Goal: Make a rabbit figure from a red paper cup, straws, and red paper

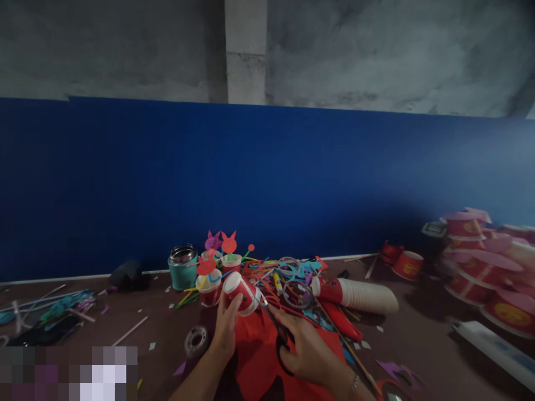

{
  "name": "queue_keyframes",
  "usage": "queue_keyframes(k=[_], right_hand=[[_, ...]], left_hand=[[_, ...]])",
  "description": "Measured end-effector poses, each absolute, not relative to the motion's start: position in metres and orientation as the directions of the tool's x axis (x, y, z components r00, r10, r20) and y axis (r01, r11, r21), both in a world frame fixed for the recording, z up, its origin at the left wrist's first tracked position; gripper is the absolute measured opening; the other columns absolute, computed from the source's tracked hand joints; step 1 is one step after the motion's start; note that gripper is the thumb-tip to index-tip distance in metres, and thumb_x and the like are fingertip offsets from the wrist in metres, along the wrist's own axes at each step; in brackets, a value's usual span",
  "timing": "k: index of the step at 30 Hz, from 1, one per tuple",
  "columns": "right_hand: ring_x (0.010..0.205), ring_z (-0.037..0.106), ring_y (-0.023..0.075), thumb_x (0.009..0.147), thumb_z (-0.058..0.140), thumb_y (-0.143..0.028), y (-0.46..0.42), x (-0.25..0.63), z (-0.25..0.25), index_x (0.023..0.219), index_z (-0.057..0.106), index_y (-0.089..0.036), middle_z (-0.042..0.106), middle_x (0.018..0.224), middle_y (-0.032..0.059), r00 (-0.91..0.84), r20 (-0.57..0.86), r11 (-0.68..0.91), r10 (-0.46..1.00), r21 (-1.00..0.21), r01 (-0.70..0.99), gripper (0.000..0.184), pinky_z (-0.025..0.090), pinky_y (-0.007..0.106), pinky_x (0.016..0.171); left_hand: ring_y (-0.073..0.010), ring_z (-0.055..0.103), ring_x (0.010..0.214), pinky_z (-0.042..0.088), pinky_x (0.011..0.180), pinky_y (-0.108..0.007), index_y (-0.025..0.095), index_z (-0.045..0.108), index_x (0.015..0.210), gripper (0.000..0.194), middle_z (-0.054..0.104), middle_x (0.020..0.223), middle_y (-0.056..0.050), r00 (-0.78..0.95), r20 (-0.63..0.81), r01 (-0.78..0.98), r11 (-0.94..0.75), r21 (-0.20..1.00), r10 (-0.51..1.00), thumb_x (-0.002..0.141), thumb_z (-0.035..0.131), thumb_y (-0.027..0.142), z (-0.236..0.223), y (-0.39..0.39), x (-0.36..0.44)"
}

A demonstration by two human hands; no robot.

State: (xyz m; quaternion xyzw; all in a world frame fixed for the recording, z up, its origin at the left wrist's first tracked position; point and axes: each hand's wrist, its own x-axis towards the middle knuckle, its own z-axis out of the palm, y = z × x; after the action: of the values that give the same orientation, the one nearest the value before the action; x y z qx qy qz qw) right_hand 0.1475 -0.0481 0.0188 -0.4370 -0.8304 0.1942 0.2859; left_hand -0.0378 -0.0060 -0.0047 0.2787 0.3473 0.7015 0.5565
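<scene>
My left hand [227, 328] is wrapped round a red and white paper cup [241, 293], which is tilted with its white base up to the left. In my right hand [307, 345] is a pair of scissors [279, 328], my fingers around the dark handles. The metal blades reach the cup's rim on its right side; whether they are cutting into it I cannot tell. Red sheets [261, 356] lie beneath both hands. Just behind the held cup stand several cups with paper animal figures, among them a red cat-eared one [229, 243].
A teal thermos [183, 268] stands open at the back left, with a tape roll [196, 341] nearer me. Beyond my hands spreads a heap of coloured strips [288, 270]. A stack of paper cups [363, 295] lies to the right. Decorated red tubs [480, 273] fill the far right.
</scene>
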Motion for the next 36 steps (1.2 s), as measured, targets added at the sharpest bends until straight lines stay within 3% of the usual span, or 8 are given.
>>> queue_keyframes(k=[8, 13, 18, 26, 32, 36], right_hand=[[0.095, 0.063, 0.0223, 0.060, 0.048, -0.010, -0.047, 0.148, 0.021, 0.138, 0.044, -0.015, 0.065, 0.119, 0.0109, -0.460, 0.300, 0.540, 0.836, -0.602, 0.589, 0.078, 0.048, 0.032, 0.087], [0.077, 0.064, 0.0188, 0.059, 0.048, -0.009, -0.048, 0.147, 0.024, 0.137, 0.045, -0.018, 0.071, 0.094, 0.0053, -0.459, 0.276, 0.526, 0.845, -0.586, 0.616, 0.079, 0.051, 0.028, 0.078], [0.100, 0.062, 0.0233, 0.060, 0.049, -0.011, -0.048, 0.149, 0.027, 0.139, 0.043, -0.020, 0.065, 0.118, 0.0098, -0.476, 0.288, 0.555, 0.831, -0.494, 0.669, 0.079, 0.047, 0.032, 0.089], [0.111, 0.055, 0.0243, 0.062, 0.048, -0.009, -0.049, 0.151, 0.030, 0.138, 0.044, -0.023, 0.061, 0.123, 0.0082, -0.491, 0.254, 0.553, 0.833, -0.389, 0.737, 0.077, 0.041, 0.037, 0.099], [0.102, 0.059, 0.0219, 0.065, 0.045, -0.004, -0.048, 0.149, 0.029, 0.141, 0.039, -0.025, 0.064, 0.113, 0.0072, -0.510, 0.249, 0.567, 0.823, -0.388, 0.726, 0.079, 0.045, 0.035, 0.093], [0.108, 0.058, 0.0224, 0.066, 0.044, -0.003, -0.045, 0.149, 0.022, 0.142, 0.036, -0.022, 0.063, 0.120, 0.0085, -0.502, 0.275, 0.571, 0.820, -0.454, 0.684, 0.079, 0.045, 0.035, 0.096]], left_hand=[[-0.0205, 0.064, 0.099, 0.050, 0.086, -0.030, 0.027, 0.056, 0.118, 0.056, 0.067, 0.110, -0.003, -0.278, 0.065, -0.473, -0.196, 0.859, 0.958, 0.066, 0.074, 0.037, -0.003, -0.007, -0.039], [-0.0232, 0.066, 0.096, 0.052, 0.083, -0.032, 0.024, 0.058, 0.117, 0.061, 0.069, 0.106, -0.005, -0.297, 0.010, -0.443, -0.148, 0.884, 0.955, 0.062, 0.077, 0.039, 0.000, -0.006, -0.038], [-0.0237, 0.068, 0.088, 0.053, 0.079, -0.033, 0.020, 0.060, 0.112, 0.059, 0.071, 0.098, -0.007, -0.270, -0.006, -0.466, -0.126, 0.876, 0.963, 0.060, 0.079, 0.040, 0.000, -0.004, -0.037], [-0.0224, 0.070, 0.074, 0.053, 0.071, -0.031, 0.016, 0.068, 0.096, 0.051, 0.074, 0.082, -0.006, -0.214, -0.064, -0.479, -0.048, 0.877, 0.975, 0.054, 0.083, 0.041, 0.007, -0.004, -0.039], [-0.0272, 0.069, 0.088, 0.052, 0.077, -0.034, 0.014, 0.071, 0.088, 0.044, 0.075, 0.087, -0.009, -0.219, -0.079, -0.502, -0.043, 0.864, 0.973, 0.057, 0.080, 0.044, 0.006, -0.005, -0.040], [-0.0301, 0.066, 0.100, 0.052, 0.084, -0.038, 0.017, 0.065, 0.109, 0.054, 0.071, 0.106, -0.012, -0.136, -0.058, -0.587, -0.033, 0.809, 0.989, 0.064, 0.075, 0.044, 0.001, -0.006, -0.040]])
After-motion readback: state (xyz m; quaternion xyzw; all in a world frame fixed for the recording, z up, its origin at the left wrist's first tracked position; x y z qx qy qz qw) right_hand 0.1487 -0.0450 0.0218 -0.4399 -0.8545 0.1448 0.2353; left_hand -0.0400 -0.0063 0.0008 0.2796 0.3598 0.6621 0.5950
